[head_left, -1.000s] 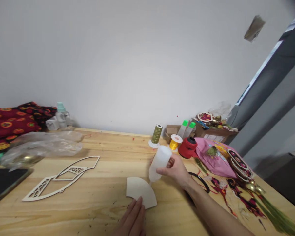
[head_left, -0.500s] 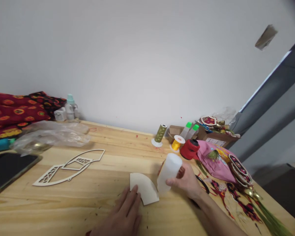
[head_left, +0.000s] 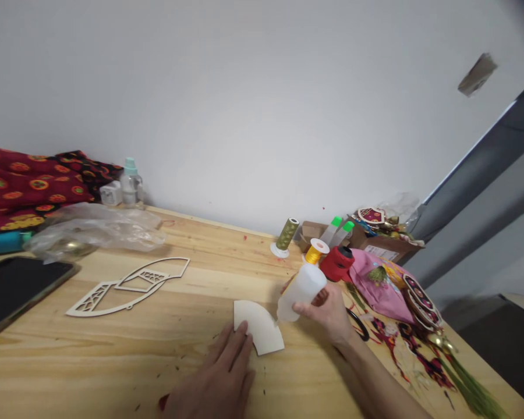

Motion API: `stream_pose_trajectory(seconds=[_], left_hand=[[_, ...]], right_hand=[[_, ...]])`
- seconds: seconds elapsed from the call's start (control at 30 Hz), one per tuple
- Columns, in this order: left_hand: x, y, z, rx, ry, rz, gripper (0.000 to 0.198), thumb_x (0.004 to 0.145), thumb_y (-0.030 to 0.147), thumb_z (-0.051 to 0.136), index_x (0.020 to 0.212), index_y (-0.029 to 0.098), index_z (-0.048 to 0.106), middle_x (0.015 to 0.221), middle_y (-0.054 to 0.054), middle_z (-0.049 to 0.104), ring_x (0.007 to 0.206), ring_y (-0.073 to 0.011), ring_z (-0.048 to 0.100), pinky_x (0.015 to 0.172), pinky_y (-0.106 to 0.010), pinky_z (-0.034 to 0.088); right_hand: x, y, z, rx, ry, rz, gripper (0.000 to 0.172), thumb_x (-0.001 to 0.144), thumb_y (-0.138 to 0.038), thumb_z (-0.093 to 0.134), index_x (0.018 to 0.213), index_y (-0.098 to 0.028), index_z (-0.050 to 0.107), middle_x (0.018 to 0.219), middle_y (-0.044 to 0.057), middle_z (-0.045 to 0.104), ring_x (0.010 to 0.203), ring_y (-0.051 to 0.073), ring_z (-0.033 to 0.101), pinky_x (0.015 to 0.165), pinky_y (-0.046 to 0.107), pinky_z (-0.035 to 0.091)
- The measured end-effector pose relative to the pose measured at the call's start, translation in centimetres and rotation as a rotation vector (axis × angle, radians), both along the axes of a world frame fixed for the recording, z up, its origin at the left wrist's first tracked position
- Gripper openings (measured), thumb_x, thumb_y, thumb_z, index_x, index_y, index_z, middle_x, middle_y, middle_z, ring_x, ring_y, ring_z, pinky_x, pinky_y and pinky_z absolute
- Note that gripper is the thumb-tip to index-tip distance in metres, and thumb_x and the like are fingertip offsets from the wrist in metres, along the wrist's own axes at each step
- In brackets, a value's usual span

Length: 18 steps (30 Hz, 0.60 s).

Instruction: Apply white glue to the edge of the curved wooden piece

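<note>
A pale fan-shaped piece (head_left: 259, 329) lies flat on the wooden table (head_left: 126, 366). My left hand (head_left: 222, 369) rests on its left edge, fingers stretched out and pressing it down. In my right hand (head_left: 327, 314) is a translucent white squeeze bottle (head_left: 301, 291), gripped around its body and tipped over, bottom end up. The bottle's lower end is close to the right edge of the fan-shaped piece; its tip is hard to make out. Further left lie thin cut-out wooden frames (head_left: 131, 288) with lattice corners, overlapping each other.
Behind the bottle stand an olive thread spool (head_left: 287, 235), a yellow thread spool (head_left: 317, 251) and a red thread cone (head_left: 337, 265). Pink cloth (head_left: 382, 291) and tassels (head_left: 471, 378) lie right. A phone (head_left: 21, 291), plastic bag (head_left: 100, 227) and patterned fabric (head_left: 26, 186) lie left.
The bottle is tilted further over, its base leaning more to the right. My left hand still lies on the fan-shaped piece. The whole view has shifted slightly.
</note>
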<state>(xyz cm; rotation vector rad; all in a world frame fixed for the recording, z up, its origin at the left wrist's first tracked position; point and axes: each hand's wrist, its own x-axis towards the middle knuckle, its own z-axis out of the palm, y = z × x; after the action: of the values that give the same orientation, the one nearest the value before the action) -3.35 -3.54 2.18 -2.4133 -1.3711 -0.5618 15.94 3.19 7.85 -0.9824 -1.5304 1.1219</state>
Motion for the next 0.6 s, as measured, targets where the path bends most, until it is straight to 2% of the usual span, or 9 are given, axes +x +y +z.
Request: stream_pose_trajectory(seconds=[0.17, 0.3, 0.43, 0.6], left_hand=[[-0.2, 0.0, -0.6, -0.054, 0.003, -0.012, 0.035, 0.078, 0.02, 0.04, 0.107, 0.014, 0.058, 0.115, -0.008, 0.055, 0.102, -0.021, 0.053, 0.072, -0.027, 0.051], [-0.3, -0.2, -0.9, -0.079, 0.006, 0.005, 0.035, 0.08, 0.022, 0.038, 0.109, 0.016, 0.056, 0.119, -0.006, 0.052, 0.105, -0.0198, 0.05, 0.073, -0.026, 0.051], [-0.3, -0.3, -0.3, -0.09, 0.002, -0.001, 0.035, 0.079, 0.021, 0.039, 0.107, 0.015, 0.057, 0.116, -0.007, 0.053, 0.102, -0.021, 0.052, 0.073, -0.028, 0.05], [0.0, 0.1, 0.3, -0.251, -0.031, 0.002, 0.037, 0.078, 0.021, 0.037, 0.11, 0.013, 0.055, 0.119, -0.008, 0.048, 0.106, -0.0236, 0.048, 0.077, -0.032, 0.049]], right_hand=[[0.6, -0.7, -0.1, -0.068, -0.011, 0.049, 0.033, 0.048, -0.035, 0.076, 0.069, -0.017, 0.059, 0.063, 0.002, 0.061, 0.061, 0.018, 0.057, 0.056, 0.028, 0.047], [0.7, -0.6, -0.5, -0.021, 0.044, 0.01, 0.031, 0.05, -0.031, 0.076, 0.073, -0.017, 0.061, 0.069, 0.003, 0.063, 0.064, 0.017, 0.058, 0.059, 0.027, 0.048], [0.9, -0.6, -0.7, -0.039, 0.055, 0.018, 0.031, 0.05, -0.032, 0.076, 0.072, -0.016, 0.061, 0.067, 0.003, 0.064, 0.062, 0.018, 0.059, 0.058, 0.027, 0.048], [1.4, -1.0, -1.2, -0.051, 0.098, 0.055, 0.036, 0.049, -0.033, 0.077, 0.076, -0.016, 0.061, 0.069, 0.003, 0.064, 0.063, 0.018, 0.059, 0.058, 0.028, 0.048]])
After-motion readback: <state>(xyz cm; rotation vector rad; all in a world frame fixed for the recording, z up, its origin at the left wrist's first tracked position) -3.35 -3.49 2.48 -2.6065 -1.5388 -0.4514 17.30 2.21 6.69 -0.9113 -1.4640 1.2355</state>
